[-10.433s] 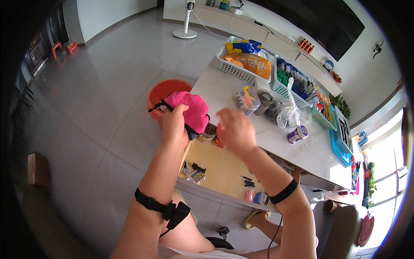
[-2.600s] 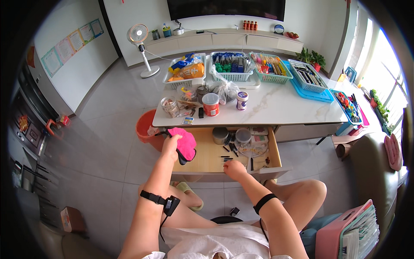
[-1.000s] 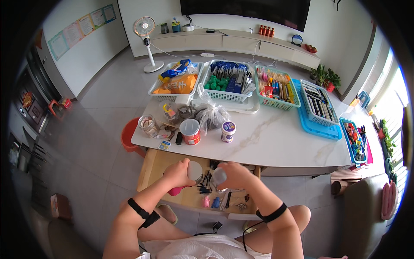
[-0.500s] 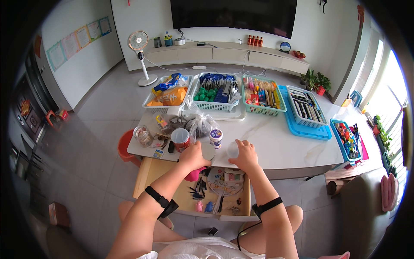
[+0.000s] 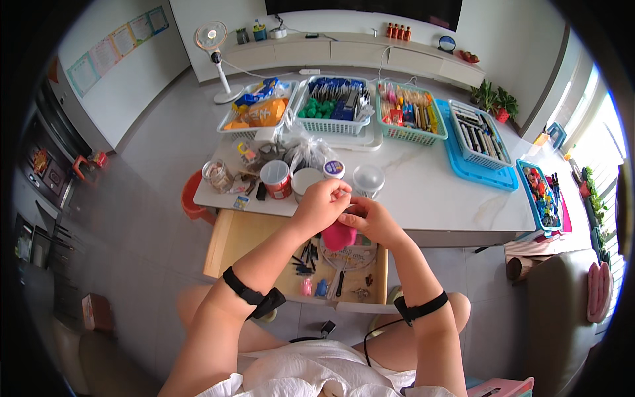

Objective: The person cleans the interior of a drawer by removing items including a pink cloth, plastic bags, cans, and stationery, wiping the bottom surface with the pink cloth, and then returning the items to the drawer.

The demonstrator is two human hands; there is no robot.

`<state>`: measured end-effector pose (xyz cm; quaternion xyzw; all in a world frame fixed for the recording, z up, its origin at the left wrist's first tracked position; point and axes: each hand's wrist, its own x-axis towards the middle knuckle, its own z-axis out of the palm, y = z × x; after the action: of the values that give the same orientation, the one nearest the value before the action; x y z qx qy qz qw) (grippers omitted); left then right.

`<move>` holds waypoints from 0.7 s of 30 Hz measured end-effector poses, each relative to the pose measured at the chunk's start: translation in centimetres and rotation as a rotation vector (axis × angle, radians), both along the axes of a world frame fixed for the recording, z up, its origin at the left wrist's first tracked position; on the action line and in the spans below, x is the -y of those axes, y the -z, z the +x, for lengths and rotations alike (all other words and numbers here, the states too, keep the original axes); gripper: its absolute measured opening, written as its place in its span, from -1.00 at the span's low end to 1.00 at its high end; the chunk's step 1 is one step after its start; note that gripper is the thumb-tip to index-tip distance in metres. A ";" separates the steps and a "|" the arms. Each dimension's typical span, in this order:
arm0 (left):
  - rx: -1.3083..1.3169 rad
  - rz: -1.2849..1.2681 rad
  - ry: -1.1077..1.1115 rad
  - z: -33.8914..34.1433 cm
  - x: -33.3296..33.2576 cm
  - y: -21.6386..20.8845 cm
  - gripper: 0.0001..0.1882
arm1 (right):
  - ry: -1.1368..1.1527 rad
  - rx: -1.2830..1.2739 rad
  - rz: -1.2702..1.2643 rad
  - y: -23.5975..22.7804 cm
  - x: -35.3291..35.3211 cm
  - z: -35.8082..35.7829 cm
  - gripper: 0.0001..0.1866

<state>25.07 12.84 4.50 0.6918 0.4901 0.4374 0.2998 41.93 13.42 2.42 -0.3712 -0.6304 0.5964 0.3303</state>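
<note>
A pink cloth item (image 5: 338, 237) is held just below the centre of the frame, over the far part of a pulled-out drawer (image 5: 229, 246); its upper end is covered by the hands; its long axis seems to run roughly up and down the frame, the rounded end being pointed toward the lower edge, as might be expected of soft cloth held from above. It is gripped near the top by the right hand (image 5: 375, 221), thumb and fingers closed on it; the fingertips of the left hand (image 5: 322, 205) are brought together just above, but whether anything is pinched in that grip cannot be told; the cloth is probably held between the hands so that it can be reached by both.

Below it, a racket (image 5: 340, 284), dark sticks (image 5: 303, 269) and small pink (image 5: 306, 286) and blue objects (image 5: 322, 288) are laid in the drawer, presumably flat for its shallow depth; beyond the hands, a round pale container (image 5: 306, 178), a clear container (image 5: 368, 177) and a red tub (image 5: 278, 185) are stood upright on the worktop (image 5: 423, 192), likely for steadiness; toward the top of the frame, baskets (image 5: 331, 126) are lined up, seemingly to keep goods sorted.
</note>
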 end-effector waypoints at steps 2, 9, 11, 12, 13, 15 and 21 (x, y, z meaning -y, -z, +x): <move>0.029 -0.046 0.032 0.4 0.2 1.2 -0.82 | -0.001 0.091 -0.006 0.4 0.1 0.7 -0.60; -0.212 -0.245 0.000 -3.3 2.8 8.4 -0.80 | 0.270 -0.024 -0.383 4.2 -1.2 5.6 -0.70; -0.449 -0.504 0.010 -4.8 2.3 10.5 -0.74 | 0.321 -0.056 -0.418 4.2 -1.9 6.1 -0.70; -0.456 -0.505 0.007 -5.7 1.9 12.1 -0.74 | 0.372 -0.081 -0.447 4.0 -2.3 6.1 -0.69; -0.527 -0.519 -0.016 -6.8 1.5 14.3 -0.70 | 0.386 -0.128 -0.467 3.2 -2.5 5.7 -0.68; -0.499 -0.599 -0.013 -6.5 0.4 16.7 -0.55 | 0.409 -0.148 -0.471 2.4 -3.0 6.4 -0.68; -0.996 -0.209 0.038 -5.2 -2.6 21.0 -0.42 | 0.432 -0.236 -0.485 2.4 -3.7 7.3 -0.75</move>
<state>19.90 15.43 -16.54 0.7917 0.6018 -0.0024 0.1053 49.25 17.10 0.03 -0.4925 -0.3345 0.6840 0.4216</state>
